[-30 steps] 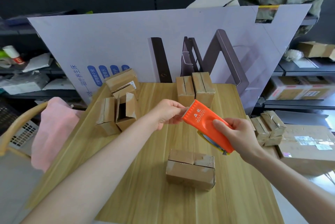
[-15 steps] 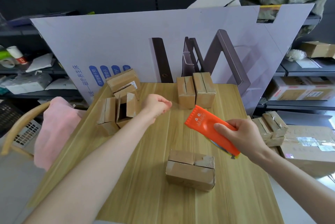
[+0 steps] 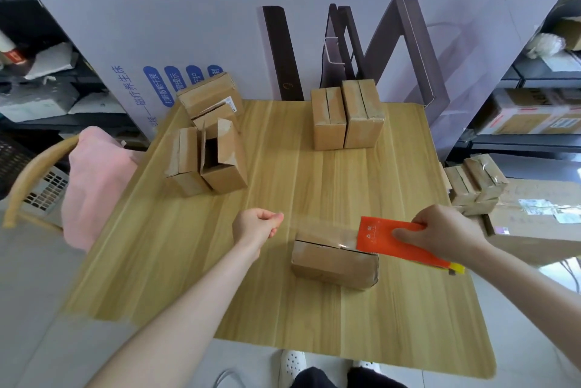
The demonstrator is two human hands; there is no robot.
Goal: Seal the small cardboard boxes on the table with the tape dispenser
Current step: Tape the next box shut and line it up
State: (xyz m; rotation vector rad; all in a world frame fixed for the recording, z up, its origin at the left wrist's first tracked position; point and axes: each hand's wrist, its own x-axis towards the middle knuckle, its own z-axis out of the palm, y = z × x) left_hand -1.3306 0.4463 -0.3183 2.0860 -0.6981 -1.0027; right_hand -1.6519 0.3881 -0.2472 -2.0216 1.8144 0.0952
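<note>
Gripping tape dispenser (image 3: pixel 377 238) w/ R hand (image 3: pixel 446 232) at box (image 3: pixel 333 265), L hand (image 3: pixel 256 225) pinches tape (image 3: pixel 317 228).

Left hand (image 3: pixel 256 225) pinching tape (image 3: pixel 320 225), forearm extended; right hand (image 3: pixel 440 233) gripping tape dispenser (image 3: pixel 377 238), fingers curled.

The counter (image 3: pixel 314 186) is showing smooth pale wood grain with a faint sheen. The near box (image 3: pixel 333 265) is looking like matt brown cardboard — clear tape (image 3: pixel 323 228) is glinting glossy over it. The tape dispenser (image 3: pixel 386 241) is showing smooth orange plastic; a pink cloth (image 3: pixel 94 180) is looking soft.
</note>
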